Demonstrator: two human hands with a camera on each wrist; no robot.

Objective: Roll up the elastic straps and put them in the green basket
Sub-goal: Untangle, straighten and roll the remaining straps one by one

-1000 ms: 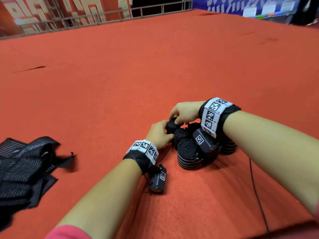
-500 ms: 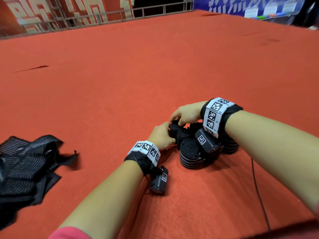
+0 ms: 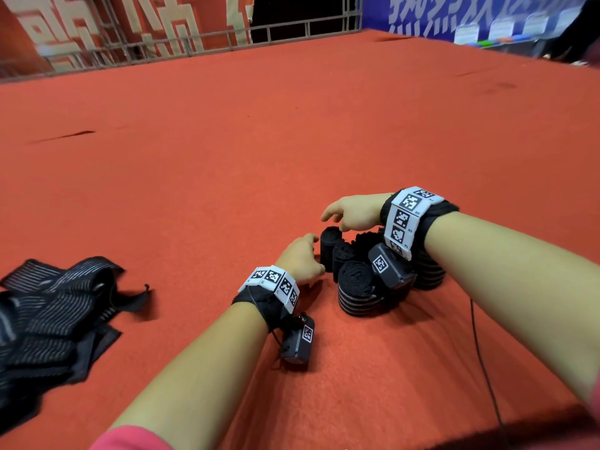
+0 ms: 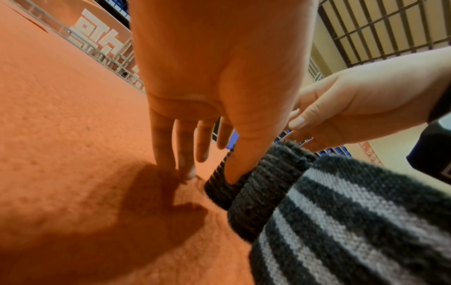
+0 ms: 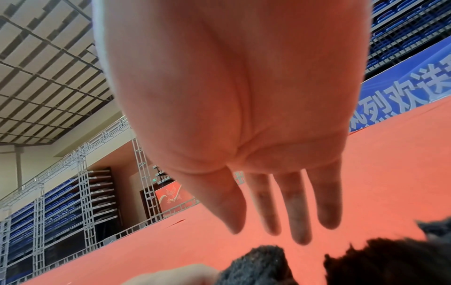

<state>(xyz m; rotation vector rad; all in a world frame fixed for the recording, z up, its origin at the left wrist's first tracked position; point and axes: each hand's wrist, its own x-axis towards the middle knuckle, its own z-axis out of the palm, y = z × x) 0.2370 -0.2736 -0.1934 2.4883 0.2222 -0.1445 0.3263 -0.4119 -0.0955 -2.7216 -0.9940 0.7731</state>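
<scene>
Several rolled black elastic straps point(image 3: 355, 287) stand clustered on the red carpet, some with grey stripes. My left hand point(image 3: 306, 254) sits at the cluster's left side with straight fingers reaching down to the carpet, and its thumb point(image 4: 234, 169) presses on a small dark roll point(image 3: 329, 246). My right hand point(image 3: 337, 219) hovers just above that roll, fingers relaxed and holding nothing. A striped roll point(image 4: 341, 231) fills the near corner of the left wrist view. No green basket is in view.
A pile of loose black striped straps point(image 3: 55, 313) lies on the carpet at the far left. A thin cable point(image 3: 480, 352) runs along the carpet on the right. A metal railing point(image 3: 194, 43) borders the far edge.
My right hand has let go of the top of the small dark roll and lifted a little, its fingers spreading. The left hand stays beside the roll.
</scene>
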